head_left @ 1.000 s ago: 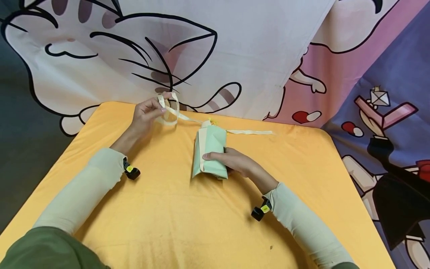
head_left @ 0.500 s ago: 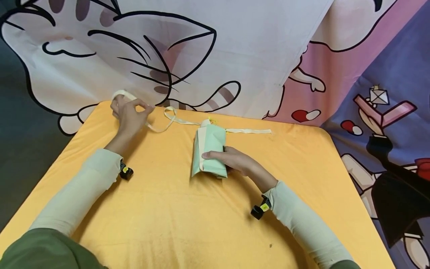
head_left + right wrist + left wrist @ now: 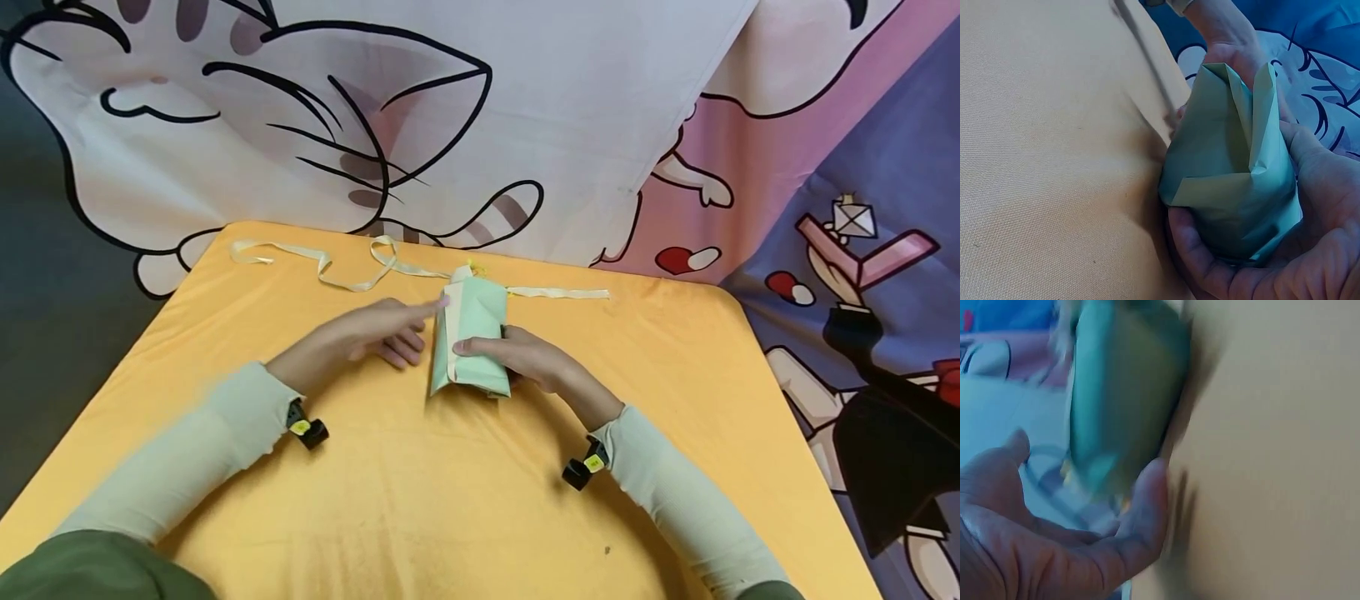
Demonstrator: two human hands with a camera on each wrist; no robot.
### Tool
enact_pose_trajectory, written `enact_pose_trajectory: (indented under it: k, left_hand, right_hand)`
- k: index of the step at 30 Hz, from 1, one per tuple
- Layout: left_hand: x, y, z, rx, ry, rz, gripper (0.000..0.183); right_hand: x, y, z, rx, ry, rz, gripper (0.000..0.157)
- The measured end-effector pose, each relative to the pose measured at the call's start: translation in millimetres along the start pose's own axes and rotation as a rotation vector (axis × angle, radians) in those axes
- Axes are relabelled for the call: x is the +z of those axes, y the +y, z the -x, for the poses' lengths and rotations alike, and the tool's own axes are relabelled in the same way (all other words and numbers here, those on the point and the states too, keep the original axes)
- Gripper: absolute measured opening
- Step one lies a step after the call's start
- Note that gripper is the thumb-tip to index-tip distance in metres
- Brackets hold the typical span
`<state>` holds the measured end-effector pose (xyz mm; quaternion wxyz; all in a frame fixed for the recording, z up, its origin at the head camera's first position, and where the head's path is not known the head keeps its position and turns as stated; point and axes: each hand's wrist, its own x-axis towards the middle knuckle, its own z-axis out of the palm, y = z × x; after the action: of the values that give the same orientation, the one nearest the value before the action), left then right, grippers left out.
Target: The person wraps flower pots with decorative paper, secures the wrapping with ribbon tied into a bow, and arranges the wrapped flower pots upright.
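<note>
A light green paper-wrapped package (image 3: 483,312) lies near the table's far side, with a pale strip along its left part. My right hand (image 3: 536,360) grips its right side, thumb on top, fingers curled round beneath. In the right wrist view, the folded paper end (image 3: 1210,137) faces the camera. My left hand (image 3: 375,329) is at the package's left, fingers loosely extended and holding nothing; whether a fingertip touches it I cannot tell. A cream ribbon (image 3: 300,250) trails left in loose curls, and a straight ribbon end (image 3: 562,293) extends right. Something yellow (image 3: 476,268) shows at the package's far end.
Yellow cloth (image 3: 420,483) covers the table. A white cartoon-cat curtain (image 3: 585,125) hangs right behind its far edge, and a blue and pink printed cloth (image 3: 810,167) hangs at the right. Dark floor (image 3: 60,350) shows on the left.
My left hand held the ribbon, carried it left and let it go on the table. It has since come back right to the package. The right hand keeps its grip in place.
</note>
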<state>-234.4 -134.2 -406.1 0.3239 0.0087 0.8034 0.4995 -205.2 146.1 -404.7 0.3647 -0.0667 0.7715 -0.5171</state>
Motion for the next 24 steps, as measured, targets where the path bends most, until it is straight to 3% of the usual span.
enact_pose_trajectory:
  k: [2,5,9,15,17,20,22,24]
  left_hand:
    - [14.7,5.2,-3.7,-0.037,-0.092,0.116,0.094]
    - [27.1,9.6,-9.6,-0.048,-0.116,0.185,0.073]
    - [31.3,9.4,-14.0,-0.053,-0.155,0.268,0.053]
    - [32.4,6.5,-14.4,-0.029,-0.159,0.323,0.047]
    - [33.0,7.3,-13.4,-0.018,-0.154,0.33,0.047]
    - [33.3,7.8,-13.5,-0.015,-0.154,0.337,0.047]
    - [33.4,8.2,-13.5,-0.017,-0.161,0.338,0.048]
    - [33.1,7.4,-13.5,-0.022,-0.165,0.337,0.048]
  right_hand:
    - [-0.2,-0.9,-0.4,-0.007,-0.002,0.007,0.058]
    - [-0.2,-1.5,-1.4,-0.013,-0.006,0.016,0.057]
    - [-0.6,-1.6,-1.6,-0.005,0.001,0.024,0.056]
    - [-8.8,-4.3,0.4,-0.012,-0.026,0.087,0.06]
    - [-21.8,-7.3,3.3,0.002,-0.087,0.149,0.056]
    - [-57.5,-9.0,6.8,0.034,-0.161,0.286,0.051]
    - [-85.6,-6.7,6.7,0.03,-0.115,0.37,0.047]
    - [-110.5,-0.5,2.8,0.001,0.035,0.468,0.048]
